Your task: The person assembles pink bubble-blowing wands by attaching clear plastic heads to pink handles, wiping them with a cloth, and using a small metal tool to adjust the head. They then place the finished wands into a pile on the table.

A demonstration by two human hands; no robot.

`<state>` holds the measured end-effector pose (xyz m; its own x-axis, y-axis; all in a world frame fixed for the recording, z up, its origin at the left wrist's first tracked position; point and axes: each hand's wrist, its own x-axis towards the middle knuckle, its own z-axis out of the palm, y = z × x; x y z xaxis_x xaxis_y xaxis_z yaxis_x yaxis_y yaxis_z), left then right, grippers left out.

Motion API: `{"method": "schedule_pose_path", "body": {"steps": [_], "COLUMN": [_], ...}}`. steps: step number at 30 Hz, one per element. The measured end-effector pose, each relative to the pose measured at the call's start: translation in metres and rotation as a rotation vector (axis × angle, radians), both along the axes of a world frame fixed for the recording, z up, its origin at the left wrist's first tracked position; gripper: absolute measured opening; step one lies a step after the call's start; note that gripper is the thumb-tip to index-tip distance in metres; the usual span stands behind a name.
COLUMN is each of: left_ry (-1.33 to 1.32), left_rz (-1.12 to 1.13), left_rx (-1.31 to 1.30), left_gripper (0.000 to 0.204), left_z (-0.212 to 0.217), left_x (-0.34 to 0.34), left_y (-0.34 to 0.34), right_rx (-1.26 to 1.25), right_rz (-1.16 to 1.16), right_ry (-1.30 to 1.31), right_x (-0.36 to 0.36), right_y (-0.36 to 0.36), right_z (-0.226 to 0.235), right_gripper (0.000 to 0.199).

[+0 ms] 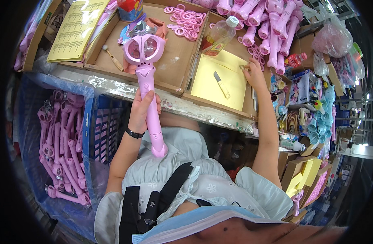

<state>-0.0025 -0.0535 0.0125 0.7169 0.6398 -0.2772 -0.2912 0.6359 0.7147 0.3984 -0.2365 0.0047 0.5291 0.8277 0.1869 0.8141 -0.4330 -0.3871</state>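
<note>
My left hand (142, 107) is wrapped around the handle of a pink toy wand (149, 87), held upright at the table's front edge. The wand's round head has clear windows and a silver crown-like top; its lower end reaches over my lap. My right hand (254, 75) is at the right side of a cardboard tray, above the edge of a yellow sheet (207, 79). Its fingers are bent but apart, close to small pink rings (256, 55), and I see nothing held in them. A small knife (222, 85) with a pale handle lies on the sheet.
Left of me, a blue crate (89, 126) lined with plastic holds several pink wands (62, 146). More wand parts (272, 24) are heaped at the back right. A bottle (219, 36), loose pink rings (186, 20), a brush (112, 57) and a yellow printed sheet (76, 28) occupy the trays.
</note>
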Motion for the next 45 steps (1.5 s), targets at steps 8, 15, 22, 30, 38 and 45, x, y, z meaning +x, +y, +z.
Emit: {"method": "schedule_pose_path", "body": {"steps": [8, 15, 22, 30, 38, 45], "left_ry": [-0.024, -0.176, -0.683, -0.556, -0.506, -0.461], "left_rz": [-0.017, -0.044, 0.086, 0.309, 0.366, 0.326], "left_rx": [0.018, 0.189, 0.264, 0.332, 0.188, 0.125], "left_gripper": [0.033, 0.066, 0.091, 0.078, 0.061, 0.061], "left_z": [-0.003, 0.006, 0.039, 0.046, 0.047, 0.058], "left_x": [-0.003, -0.03, -0.051, -0.05, -0.053, -0.049], "left_y": [-0.001, 0.005, 0.018, 0.002, -0.022, -0.039], "right_rx": [0.175, 0.228, 0.616, 0.684, 0.569, 0.478], "right_rz": [-0.005, -0.062, -0.074, 0.202, 0.169, 0.155], "right_ry": [0.187, -0.201, 0.218, 1.201, 1.288, 1.159], "right_x": [0.011, -0.042, -0.144, -0.268, -0.298, -0.304], "right_y": [-0.031, -0.053, -0.032, 0.036, 0.055, 0.068], "right_z": [0.001, 0.063, 0.099, 0.1, 0.113, 0.113], "right_gripper": [0.021, 0.013, 0.011, 0.012, 0.01, 0.009]}}
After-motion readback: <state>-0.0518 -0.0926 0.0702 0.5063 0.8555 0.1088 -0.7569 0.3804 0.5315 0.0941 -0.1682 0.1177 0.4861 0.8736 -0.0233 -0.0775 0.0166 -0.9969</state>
